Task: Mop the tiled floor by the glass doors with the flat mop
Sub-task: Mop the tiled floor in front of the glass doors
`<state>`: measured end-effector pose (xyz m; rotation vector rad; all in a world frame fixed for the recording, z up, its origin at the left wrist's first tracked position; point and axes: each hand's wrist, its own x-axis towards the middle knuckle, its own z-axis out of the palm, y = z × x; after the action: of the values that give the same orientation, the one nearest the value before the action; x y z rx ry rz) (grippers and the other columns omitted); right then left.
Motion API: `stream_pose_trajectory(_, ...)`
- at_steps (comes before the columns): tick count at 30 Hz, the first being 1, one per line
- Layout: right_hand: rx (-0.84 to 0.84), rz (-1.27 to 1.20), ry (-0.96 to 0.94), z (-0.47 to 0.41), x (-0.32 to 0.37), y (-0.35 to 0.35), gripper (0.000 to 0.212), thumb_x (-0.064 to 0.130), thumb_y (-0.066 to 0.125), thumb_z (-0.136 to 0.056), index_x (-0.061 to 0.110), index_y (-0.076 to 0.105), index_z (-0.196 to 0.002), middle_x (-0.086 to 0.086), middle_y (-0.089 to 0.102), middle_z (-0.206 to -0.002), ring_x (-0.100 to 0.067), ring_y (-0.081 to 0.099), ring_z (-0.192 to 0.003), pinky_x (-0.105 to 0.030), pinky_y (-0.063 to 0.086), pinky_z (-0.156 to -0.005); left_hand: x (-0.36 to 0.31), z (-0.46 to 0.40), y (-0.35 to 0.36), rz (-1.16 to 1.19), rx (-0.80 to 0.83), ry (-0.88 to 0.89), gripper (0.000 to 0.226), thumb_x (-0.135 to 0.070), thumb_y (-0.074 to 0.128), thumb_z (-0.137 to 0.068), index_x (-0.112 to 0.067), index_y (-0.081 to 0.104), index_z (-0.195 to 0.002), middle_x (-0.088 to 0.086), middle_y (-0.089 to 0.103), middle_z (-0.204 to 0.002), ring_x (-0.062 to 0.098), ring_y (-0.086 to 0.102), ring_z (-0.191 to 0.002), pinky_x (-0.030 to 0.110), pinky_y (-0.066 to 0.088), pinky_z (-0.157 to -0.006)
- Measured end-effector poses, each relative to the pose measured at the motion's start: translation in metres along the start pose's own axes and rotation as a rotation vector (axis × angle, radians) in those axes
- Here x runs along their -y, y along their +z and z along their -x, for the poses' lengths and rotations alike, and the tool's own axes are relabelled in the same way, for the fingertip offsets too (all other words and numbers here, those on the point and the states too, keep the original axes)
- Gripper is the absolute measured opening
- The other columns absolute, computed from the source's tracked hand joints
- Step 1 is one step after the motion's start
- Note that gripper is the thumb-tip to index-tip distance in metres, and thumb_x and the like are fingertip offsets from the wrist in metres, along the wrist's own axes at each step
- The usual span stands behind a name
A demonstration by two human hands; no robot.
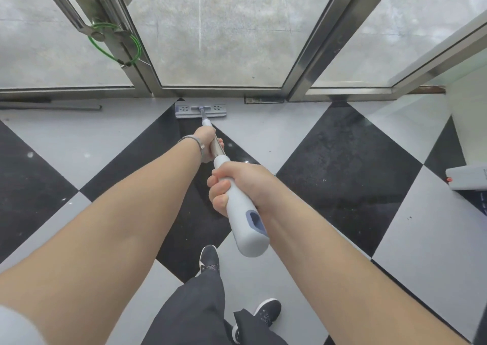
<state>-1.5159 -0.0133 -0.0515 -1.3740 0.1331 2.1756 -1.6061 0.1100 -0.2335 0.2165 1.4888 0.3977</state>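
Both grips are wrapping the flat mop: right hand curling round the white handle end, left hand clasping the shaft lower down. Mop head is lying flat on the tiled floor, touching the glass doors' sill. Mid-stroke, prob. at full reach; next is calling for a pull back twd the feet w/ pad kept flat.

One flat mop, two hands (both gripping), two shoes, one green cable.

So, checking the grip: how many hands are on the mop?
2. The left hand grips the metal shaft of the mop further down; the right hand grips the white handle near the top end.
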Motion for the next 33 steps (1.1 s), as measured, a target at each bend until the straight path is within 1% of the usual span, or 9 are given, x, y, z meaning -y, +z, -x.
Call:
stream_pose_trajectory(3, -0.007, -0.043, 0.037, 0.000, 0.005, 0.006, 0.013, 0.003, 0.040, -0.098, 0.011, 0.043, -0.108, -0.004, 0.039, -0.069, -0.006, 0.040, -0.032, -0.013, 0.033, -0.032, -0.006, 0.002, -0.003, -0.028, 0.027, -0.006, 0.012, -0.025, 0.039, -0.102, -0.014, 0.041, -0.097, 0.000, 0.043, -0.067, 0.010, 0.044, -0.042, 0.015, 0.040, -0.040)
stream_pose_trajectory(5, -0.021, -0.067, 0.058, 0.002, 0.005, 0.009, 0.012, 0.005, 0.041, -0.099, 0.012, 0.044, -0.109, -0.003, 0.039, -0.068, -0.006, 0.040, -0.031, -0.012, 0.032, -0.032, -0.004, 0.003, -0.006, -0.031, 0.051, -0.004, 0.009, -0.022, 0.041, -0.101, -0.013, 0.041, -0.100, 0.000, 0.043, -0.066, 0.011, 0.044, -0.045, 0.014, 0.042, -0.039)
stream_pose_trajectory(10, -0.030, -0.089, 0.062, 0.013, -0.009, 0.013, 0.011, 0.004, 0.042, -0.099, 0.012, 0.042, -0.106, -0.002, 0.037, -0.068, -0.006, 0.039, -0.031, -0.011, 0.032, -0.032, 0.010, 0.010, -0.013, 0.012, 0.098, -0.012, 0.012, -0.019, 0.040, -0.100, -0.013, 0.040, -0.090, 0.001, 0.041, -0.065, 0.011, 0.042, -0.051, 0.024, 0.040, -0.051)
stream_pose_trajectory(13, -0.032, -0.084, 0.079, 0.025, -0.021, 0.012, 0.009, 0.003, 0.042, -0.099, 0.010, 0.045, -0.094, -0.002, 0.036, -0.067, -0.006, 0.038, -0.030, -0.011, 0.031, -0.032, 0.025, 0.019, -0.016, 0.050, 0.093, -0.012, 0.013, -0.020, 0.039, -0.100, -0.014, 0.039, -0.088, 0.001, 0.040, -0.066, 0.011, 0.040, -0.051, 0.025, 0.039, -0.051)
stream_pose_trajectory(15, -0.040, -0.078, 0.107, 0.035, -0.027, 0.008, 0.016, 0.004, 0.043, -0.098, 0.009, 0.045, -0.084, -0.002, 0.037, -0.066, -0.007, 0.038, -0.030, -0.011, 0.031, -0.032, 0.038, 0.027, -0.015, 0.072, 0.081, -0.017, 0.016, -0.019, 0.039, -0.100, -0.013, 0.039, -0.086, 0.002, 0.041, -0.065, 0.012, 0.040, -0.050, 0.025, 0.038, -0.050)
stream_pose_trajectory(17, -0.055, -0.073, 0.139, 0.046, -0.033, 0.001, 0.019, 0.005, 0.045, -0.098, 0.009, 0.045, -0.080, -0.001, 0.038, -0.062, -0.007, 0.038, -0.029, -0.010, 0.031, -0.032, 0.051, 0.037, -0.011, 0.089, 0.069, -0.020, 0.018, -0.019, 0.039, -0.100, -0.012, 0.039, -0.084, 0.002, 0.041, -0.065, 0.012, 0.040, -0.050, 0.025, 0.038, -0.050)
stream_pose_trajectory(21, -0.068, -0.045, 0.218, 0.071, -0.053, -0.023, 0.018, 0.008, 0.048, -0.097, 0.007, 0.046, -0.079, 0.000, 0.041, -0.045, -0.008, 0.040, -0.028, -0.011, 0.034, -0.031, 0.088, 0.058, -0.003, 0.121, 0.043, -0.030, 0.018, -0.019, 0.039, -0.100, -0.012, 0.038, -0.083, 0.002, 0.040, -0.065, 0.012, 0.040, -0.051, 0.025, 0.038, -0.050)
stream_pose_trajectory(27, -0.047, -0.052, 0.275, 0.115, -0.088, -0.070, 0.023, 0.009, 0.049, -0.097, 0.008, 0.046, -0.074, -0.001, 0.040, -0.043, -0.009, 0.041, -0.026, -0.011, 0.035, -0.030, 0.156, 0.093, 0.015, 0.156, 0.010, -0.028, 0.017, -0.019, 0.040, -0.100, -0.012, 0.037, -0.085, 0.003, 0.041, -0.067, 0.013, 0.041, -0.054, 0.027, 0.037, -0.050)
stream_pose_trajectory(33, -0.022, -0.048, 0.319, 0.169, -0.122, -0.130, 0.026, 0.009, 0.049, -0.096, 0.007, 0.048, -0.070, -0.003, 0.042, -0.044, -0.012, 0.042, -0.025, -0.014, 0.037, -0.028, 0.231, 0.154, 0.050, 0.186, -0.004, -0.065, 0.024, -0.019, 0.038, -0.101, -0.014, 0.035, -0.078, 0.002, 0.038, -0.065, 0.012, 0.037, -0.055, 0.024, 0.036, -0.052)
